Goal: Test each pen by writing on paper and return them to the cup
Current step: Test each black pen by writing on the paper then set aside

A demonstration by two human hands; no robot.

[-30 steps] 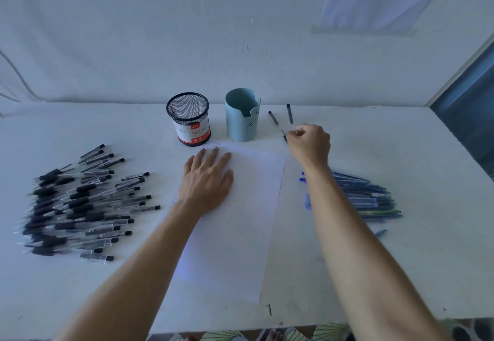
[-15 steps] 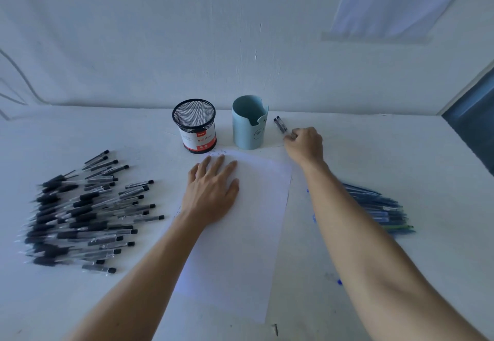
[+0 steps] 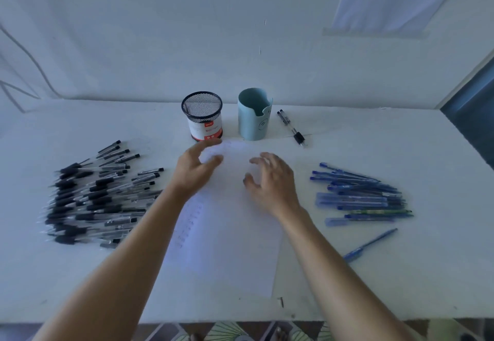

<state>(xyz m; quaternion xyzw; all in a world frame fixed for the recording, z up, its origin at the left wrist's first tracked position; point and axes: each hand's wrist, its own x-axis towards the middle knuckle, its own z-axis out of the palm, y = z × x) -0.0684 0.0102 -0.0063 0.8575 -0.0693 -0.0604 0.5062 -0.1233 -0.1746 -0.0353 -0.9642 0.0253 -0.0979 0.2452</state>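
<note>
Head view looks down on a white tabletop (image 3: 401, 274) with a sheet of paper (image 3: 230, 233) lying in the middle, its long side running away from the person. Faint handwriting marks the sheet's left part.

Both of the person's bare arms reach over the sheet. The left grip (image 3: 192, 172) is over the far left corner of the paper, its fingers spread wide and holding nothing; it is blurred, and whether it touches the sheet cannot be told. The right grip (image 3: 272, 180) is over the far right part of the paper, its fingers apart and loosely bent, also holding nothing.

Behind the paper stand two cups side by side: a black mesh cup (image 3: 202, 116) with a red and white label on the left, and a pale blue cup (image 3: 254, 116) with a notched rim on the right. No pen shows above either rim. Just to the right of the pale blue cup two clear pens (image 3: 290, 127) with black ends lie together on the tabletop.

A large heap of black pens (image 3: 99, 196) lies well to the left of the paper. A smaller heap of blue pens (image 3: 361, 196) lies to the right, with a single blue pen (image 3: 370, 244) apart from it, nearer the person.
</note>
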